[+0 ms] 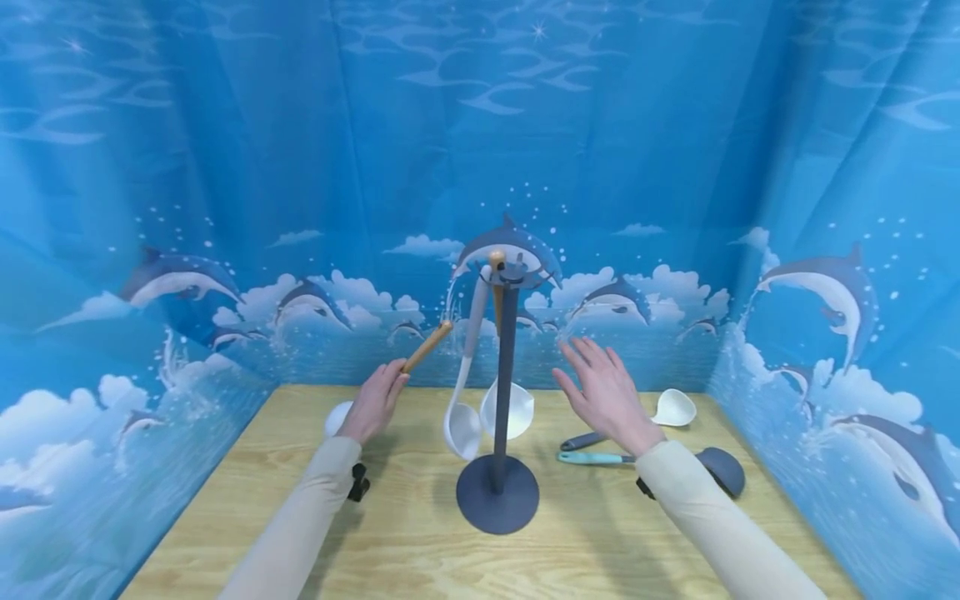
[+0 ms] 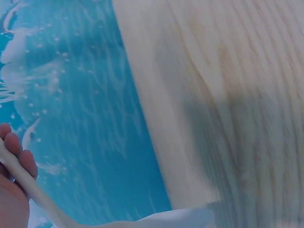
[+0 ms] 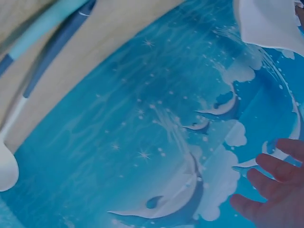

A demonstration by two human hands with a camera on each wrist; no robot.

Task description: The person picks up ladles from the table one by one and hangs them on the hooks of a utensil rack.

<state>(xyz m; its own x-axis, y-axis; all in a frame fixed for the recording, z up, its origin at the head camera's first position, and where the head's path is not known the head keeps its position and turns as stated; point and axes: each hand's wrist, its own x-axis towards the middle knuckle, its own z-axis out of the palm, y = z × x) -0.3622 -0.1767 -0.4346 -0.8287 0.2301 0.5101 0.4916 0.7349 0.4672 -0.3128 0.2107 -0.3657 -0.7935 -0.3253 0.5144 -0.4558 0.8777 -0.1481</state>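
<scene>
My left hand (image 1: 372,406) grips the wooden handle of a white-headed utensil (image 1: 429,347), left of a dark utensil stand (image 1: 498,508). The handle slants up toward the stand; its white head (image 2: 180,218) is only partly seen in the left wrist view, so its exact kind is unclear. On the stand hang a white ladle (image 1: 464,429) with a grey handle and a wooden-handled utensil with a white head (image 1: 521,412), partly behind the pole. My right hand (image 1: 603,396) is raised right of the stand, fingers spread, holding nothing.
Beneath the right arm, a white ladle (image 1: 673,408) with a dark handle and a dark ladle (image 1: 722,472) with a teal handle lie on the wooden table (image 1: 405,533). A blue dolphin-print curtain (image 1: 420,167) stands behind and at both sides.
</scene>
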